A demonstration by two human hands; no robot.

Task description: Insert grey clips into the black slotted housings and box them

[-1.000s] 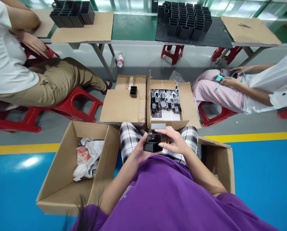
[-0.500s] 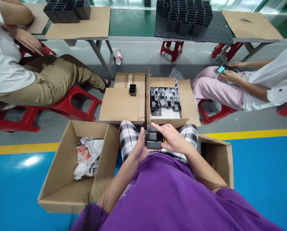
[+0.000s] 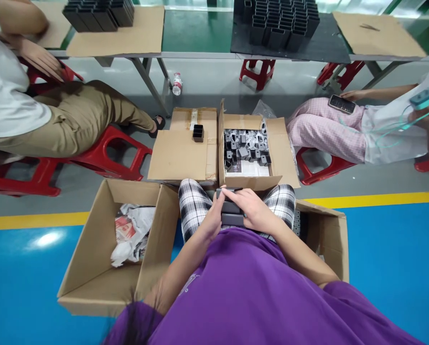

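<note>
Over my lap I hold a row of several dark grey rectangular pieces (image 3: 232, 219), seen from above. My left hand (image 3: 213, 214) is closed along their left side, thumb near the far piece. On the right, my right hand (image 3: 254, 207) is closed on the same pieces, with its fingers across the far end. The fingers partly cover the pieces. Just beyond my knees, an open carton (image 3: 282, 151) holds many small black and grey parts (image 3: 243, 153). A black open-topped square container (image 3: 198, 133) stands on the closed carton (image 3: 178, 158) to its left.
An open box (image 3: 92, 249) with crumpled paper (image 3: 131, 235) stands at my left, another box (image 3: 334, 235) at my right. Seated people flank me, one in khaki trousers (image 3: 110, 108), one in pink trousers (image 3: 322, 124). Ahead is a green bench (image 3: 196, 33) with stacked black containers (image 3: 282, 21).
My fingers have shifted on the pieces, the two hands now closer together at the far end. The person at right has lifted a teal object with a cord; a phone now shows on their lap.
</note>
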